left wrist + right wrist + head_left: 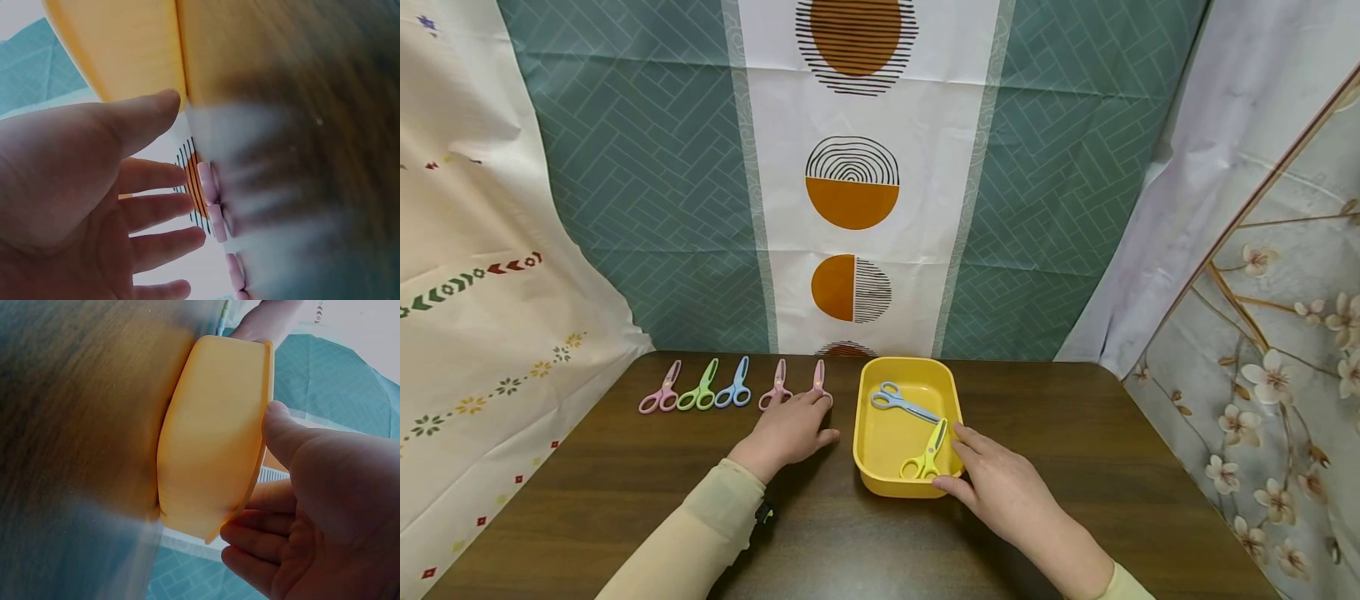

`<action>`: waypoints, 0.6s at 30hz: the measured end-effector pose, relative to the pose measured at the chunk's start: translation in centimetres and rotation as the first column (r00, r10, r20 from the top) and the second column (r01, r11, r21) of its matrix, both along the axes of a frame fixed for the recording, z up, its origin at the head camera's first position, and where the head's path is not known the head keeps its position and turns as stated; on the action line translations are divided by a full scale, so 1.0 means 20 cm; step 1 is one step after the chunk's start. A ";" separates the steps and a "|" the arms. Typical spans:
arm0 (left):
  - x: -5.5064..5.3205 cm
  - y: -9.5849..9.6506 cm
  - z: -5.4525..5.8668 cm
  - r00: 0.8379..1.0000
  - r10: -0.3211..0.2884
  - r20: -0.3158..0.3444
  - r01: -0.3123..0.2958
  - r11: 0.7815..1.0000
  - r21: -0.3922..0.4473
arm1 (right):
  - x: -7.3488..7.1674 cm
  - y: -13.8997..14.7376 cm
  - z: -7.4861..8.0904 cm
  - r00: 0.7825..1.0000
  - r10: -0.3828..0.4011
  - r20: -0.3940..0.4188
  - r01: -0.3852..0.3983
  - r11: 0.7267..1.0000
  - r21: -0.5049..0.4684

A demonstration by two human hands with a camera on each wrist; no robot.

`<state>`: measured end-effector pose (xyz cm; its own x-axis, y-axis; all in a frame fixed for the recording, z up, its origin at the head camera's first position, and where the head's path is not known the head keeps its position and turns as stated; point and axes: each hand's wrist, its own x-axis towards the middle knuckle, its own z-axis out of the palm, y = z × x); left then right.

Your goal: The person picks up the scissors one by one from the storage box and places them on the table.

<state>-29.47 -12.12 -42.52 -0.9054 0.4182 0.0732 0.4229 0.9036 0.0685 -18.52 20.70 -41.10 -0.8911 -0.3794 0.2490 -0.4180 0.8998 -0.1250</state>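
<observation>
My left hand (790, 429) reaches over the table with its fingers extended, fingertips at the handles of two pink scissors (819, 377) that lie side by side. Partly under those fingers are the handle loops of the scissors. In the left wrist view the fingers are spread with nothing between them. A yellow tray (859, 425) stands to the right of this hand. Inside it lie light blue scissors (904, 403) and yellow scissors (933, 450). My right hand (1011, 487) rests at the tray's near right corner, thumb on the front rim, relaxed fingers along the right rim.
Left of the pair, pink scissors (660, 395), green scissors (701, 392) and blue scissors (735, 387) lie in a row near the back edge of the dark wooden table (625, 500). Patterned cloths (1052, 208) hang behind the table and at both sides.
</observation>
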 end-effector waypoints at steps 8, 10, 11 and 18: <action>0.00 0.01 0.02 0.998 0.017 -0.067 -0.015 1.000 0.019 | 0.00 0.01 0.00 1.000 0.005 -0.016 -0.005 1.000 0.003; 0.01 0.02 0.02 0.996 0.012 -0.089 -0.010 1.000 0.020 | 0.00 0.01 0.00 1.000 0.008 -0.018 -0.008 1.000 0.002; 0.01 0.02 0.03 0.995 0.010 -0.103 -0.008 1.000 0.020 | 0.00 0.01 0.00 1.000 0.010 -0.019 -0.010 1.000 0.001; 0.04 0.06 0.06 0.977 -0.025 -0.212 0.028 1.000 0.013 | 0.00 0.01 0.00 0.999 0.018 -0.029 -0.018 1.000 -0.003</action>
